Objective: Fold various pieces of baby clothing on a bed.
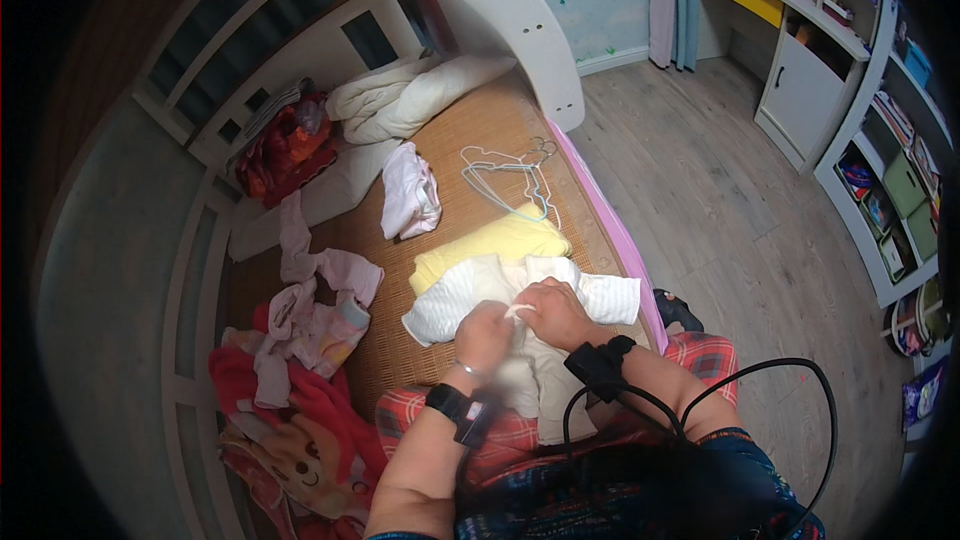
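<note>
A small white garment (465, 289) with striped sleeves lies spread on the woven bed mat, its lower part over my lap. My left hand (484, 337) and my right hand (555, 309) meet at its middle, each pinching a part of a cream fabric tie (520, 309). My fingers partly hide the tie's ends. Just beyond the garment is a folded yellow cloth (495, 240), partly covered by it. Farther off lie several wire hangers (510, 169) and a folded pale pink garment (410, 191).
Pink clothes (300, 322) and a red blanket with an animal face (322, 435) lie at the left by the bed rail. A cream quilt (420, 101) rests at the headboard. A black cable (825, 405) loops at my right; shelves (885, 187) stand across the floor.
</note>
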### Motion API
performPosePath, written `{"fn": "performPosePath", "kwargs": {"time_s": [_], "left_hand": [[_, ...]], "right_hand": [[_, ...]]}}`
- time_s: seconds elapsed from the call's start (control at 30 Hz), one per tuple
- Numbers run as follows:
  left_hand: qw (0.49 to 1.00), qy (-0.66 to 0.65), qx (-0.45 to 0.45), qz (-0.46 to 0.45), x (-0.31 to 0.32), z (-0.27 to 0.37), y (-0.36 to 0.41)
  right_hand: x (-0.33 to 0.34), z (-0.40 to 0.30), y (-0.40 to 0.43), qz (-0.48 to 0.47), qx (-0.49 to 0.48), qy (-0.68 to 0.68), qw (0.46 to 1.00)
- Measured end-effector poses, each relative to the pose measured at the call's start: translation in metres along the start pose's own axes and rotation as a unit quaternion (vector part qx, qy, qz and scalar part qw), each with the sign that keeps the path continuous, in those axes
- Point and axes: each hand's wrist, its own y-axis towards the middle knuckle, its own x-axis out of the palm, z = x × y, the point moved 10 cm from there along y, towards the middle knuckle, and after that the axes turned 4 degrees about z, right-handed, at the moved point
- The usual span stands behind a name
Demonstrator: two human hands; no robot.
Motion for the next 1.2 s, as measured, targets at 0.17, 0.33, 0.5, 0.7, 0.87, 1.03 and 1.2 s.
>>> {"fn": "performPosePath", "kwargs": {"time_s": [0.17, 0.33, 0.5, 0.7, 0.87, 1.03, 1.2], "left_hand": [[0.951, -0.262, -0.164, -0.033, 0.021, -0.041, -0.006], [0.924, -0.347, -0.149, -0.055, 0.025, -0.037, -0.004], [0.892, -0.399, -0.203, -0.067, 0.027, -0.034, -0.005], [0.831, -0.469, -0.290, -0.075, 0.034, -0.037, -0.008], [0.810, -0.489, -0.308, -0.103, 0.037, -0.036, -0.009], [0.884, -0.358, -0.283, -0.098, 0.033, -0.034, -0.004], [0.806, -0.477, -0.344, -0.067, 0.040, -0.031, -0.010]], "right_hand": [[0.019, 0.028, -0.002, -0.014, 0.078, 0.136, 0.987], [0.042, 0.048, -0.005, -0.053, 0.176, 0.259, 0.948], [0.037, 0.051, -0.007, 0.003, 0.179, 0.257, 0.949], [0.019, 0.040, -0.005, 0.009, 0.184, 0.198, 0.963], [0.008, 0.030, -0.005, 0.015, 0.193, 0.154, 0.969], [0.000, 0.028, -0.005, 0.055, 0.171, 0.143, 0.973], [-0.011, 0.026, -0.003, 0.087, 0.143, 0.099, 0.981]]}}
